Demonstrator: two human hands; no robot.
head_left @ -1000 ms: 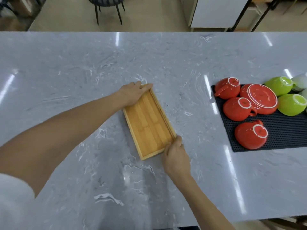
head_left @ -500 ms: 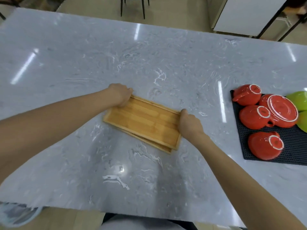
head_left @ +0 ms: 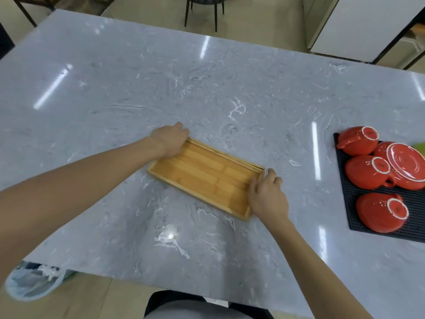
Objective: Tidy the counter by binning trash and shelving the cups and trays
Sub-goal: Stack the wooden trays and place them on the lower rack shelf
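A bamboo tray (head_left: 202, 176) lies near the middle of the grey marble counter (head_left: 207, 93), with the edge of a second tray showing under its far side. My left hand (head_left: 170, 140) grips the tray's left short end. My right hand (head_left: 266, 194) grips its right short end. Both hands are closed on the tray stack. At the right, red cups (head_left: 365, 171) sit upside down on a black mesh mat (head_left: 414, 217) with a red saucer (head_left: 407, 162).
A bin lined with a pale bag (head_left: 32, 282) stands on the floor at the lower left, below the counter's near edge. A black chair (head_left: 202, 5) and a white cabinet (head_left: 363, 26) stand beyond the far edge. A sliver of a green cup (head_left: 420, 147) shows at the right edge.
The tray has been turned from pointing away from me to lying crosswise, with my hands staying on its two ends. My view has tilted down, and the bin has come into sight.
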